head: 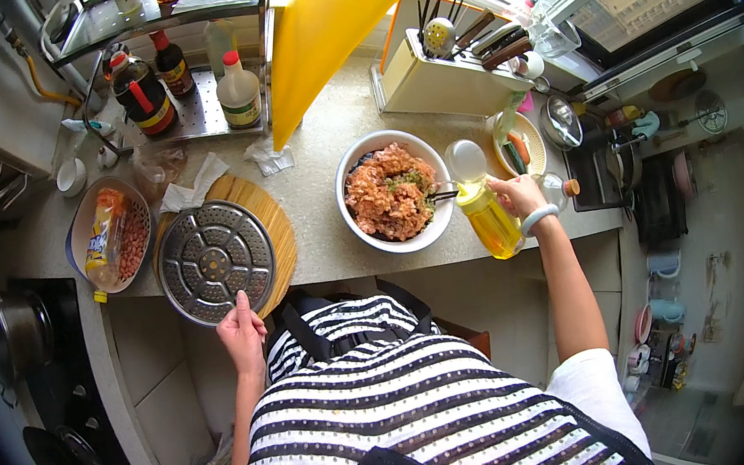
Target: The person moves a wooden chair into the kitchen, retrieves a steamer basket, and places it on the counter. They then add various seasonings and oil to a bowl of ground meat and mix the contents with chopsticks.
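Note:
My left hand [242,333] grips the near edge of a round, perforated metal steamer rack [216,261], its thumb on top. The rack lies over a round wooden board [282,241] at the counter's front. My right hand [519,201] is closed around the handle of a glass oil jug [490,219] with yellow oil; its lid stands raised and the jug is tilted, its spout towards the bowl. Left of the jug sits a white bowl [351,225] with minced meat [384,195] and some green bits. Dark chopsticks [444,196] poke out of the bowl's right side.
A basket [77,256] with peanuts and a plastic bottle stands at left. Bottles fill a metal rack [200,124] behind. A knife block [441,91], a yellow sheet [329,31], a basket [540,137] with a carrot and a corked glass bottle [555,189] stand around the bowl.

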